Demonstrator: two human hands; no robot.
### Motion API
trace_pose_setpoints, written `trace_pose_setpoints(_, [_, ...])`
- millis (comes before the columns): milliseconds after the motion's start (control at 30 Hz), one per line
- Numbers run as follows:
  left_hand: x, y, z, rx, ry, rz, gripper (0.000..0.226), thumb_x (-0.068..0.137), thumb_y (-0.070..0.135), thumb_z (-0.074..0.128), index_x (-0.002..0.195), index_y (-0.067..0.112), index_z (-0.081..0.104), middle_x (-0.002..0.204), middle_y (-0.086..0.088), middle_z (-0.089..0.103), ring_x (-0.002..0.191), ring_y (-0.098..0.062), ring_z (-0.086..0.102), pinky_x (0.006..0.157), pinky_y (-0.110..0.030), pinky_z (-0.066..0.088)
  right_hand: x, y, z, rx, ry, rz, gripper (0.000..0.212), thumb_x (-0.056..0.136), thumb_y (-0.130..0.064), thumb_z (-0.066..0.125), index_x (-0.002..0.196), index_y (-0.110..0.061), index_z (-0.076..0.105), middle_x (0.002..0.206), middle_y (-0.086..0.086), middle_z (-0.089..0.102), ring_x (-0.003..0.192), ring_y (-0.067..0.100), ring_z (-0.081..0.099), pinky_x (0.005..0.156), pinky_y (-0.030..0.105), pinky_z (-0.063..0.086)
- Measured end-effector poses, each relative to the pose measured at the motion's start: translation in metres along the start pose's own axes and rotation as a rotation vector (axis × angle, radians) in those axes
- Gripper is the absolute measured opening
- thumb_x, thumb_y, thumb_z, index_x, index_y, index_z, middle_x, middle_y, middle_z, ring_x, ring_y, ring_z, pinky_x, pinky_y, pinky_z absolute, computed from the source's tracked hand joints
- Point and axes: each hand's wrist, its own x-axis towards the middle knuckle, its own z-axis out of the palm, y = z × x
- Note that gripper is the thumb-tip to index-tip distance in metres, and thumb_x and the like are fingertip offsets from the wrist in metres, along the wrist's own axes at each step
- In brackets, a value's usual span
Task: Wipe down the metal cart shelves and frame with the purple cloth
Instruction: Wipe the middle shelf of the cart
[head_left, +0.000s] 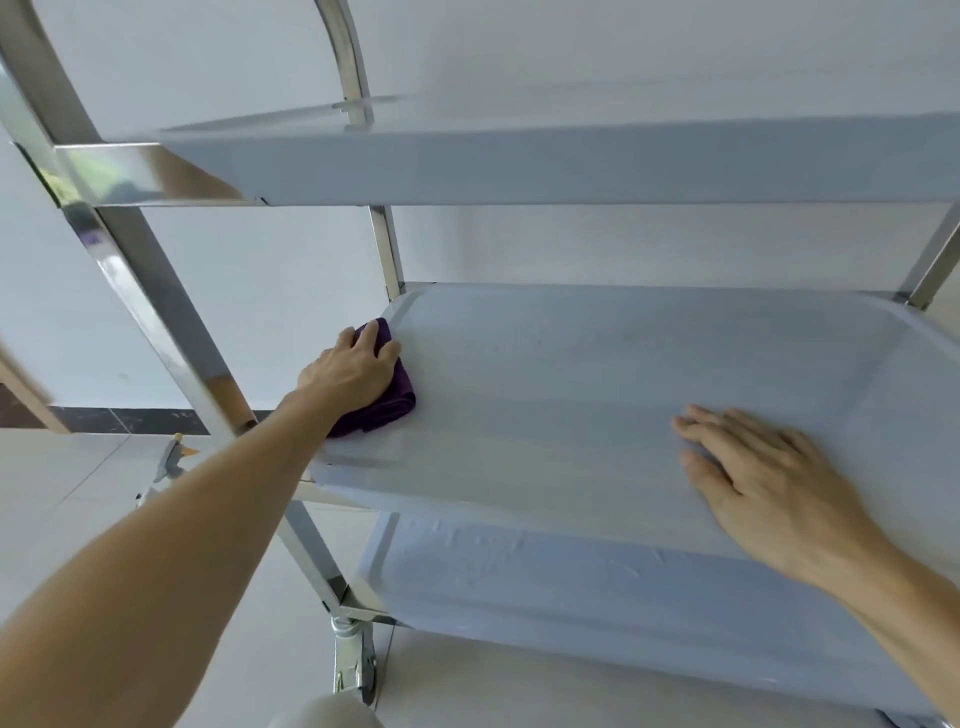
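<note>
- Left hand (353, 371) presses the folded purple cloth (387, 410) on the middle shelf's (545, 415) left edge;
- Right hand (763, 478) lies flat, fingers spread, holding nothing

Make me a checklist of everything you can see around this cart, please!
Surface: middle shelf bare, pale film-like cover on it.
Job's things: purple cloth folded, at the shelf's left edge; top shelf and bottom shelf bare; shiny frame.
Clutter: nothing seen on the shelves.
Hands: left hand pressing the cloth; right hand flat on the middle shelf, empty.
Cables: nothing seen.
Surroundings: caster wheel, tiled floor, white wall.
</note>
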Motion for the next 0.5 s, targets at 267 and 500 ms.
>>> trace_pose_setpoints(267, [-0.039,0.09,0.034,0.045,-0.042,0.487,0.065,0.098,0.058,0.019,0.154,0.027,0.016,0.164,0.0,0.012,0.149,-0.026,0.008,0.121,-0.045,0.005,0.001,-0.011,-0.014,0.135,-0.11,0.114,0.035,0.094,-0.026,0.061,0.129,-0.02,0.063,0.143,-0.002,0.056,0.137,0.021,0.047,0.113,0.037,0.03])
trace_pose_setpoints(500, [-0.068,0.074,0.031,0.048,0.003,0.798,0.058,0.099,0.054,0.026,0.152,0.031,0.028,0.163,0.012,0.014,0.149,-0.012,0.011,0.122,-0.034,0.01,0.031,-0.001,-0.003,-0.106,-0.372,0.326,0.063,0.096,-0.063,0.012,0.154,-0.043,0.003,0.166,-0.008,-0.004,0.153,0.014,-0.004,0.121,0.049,0.003])
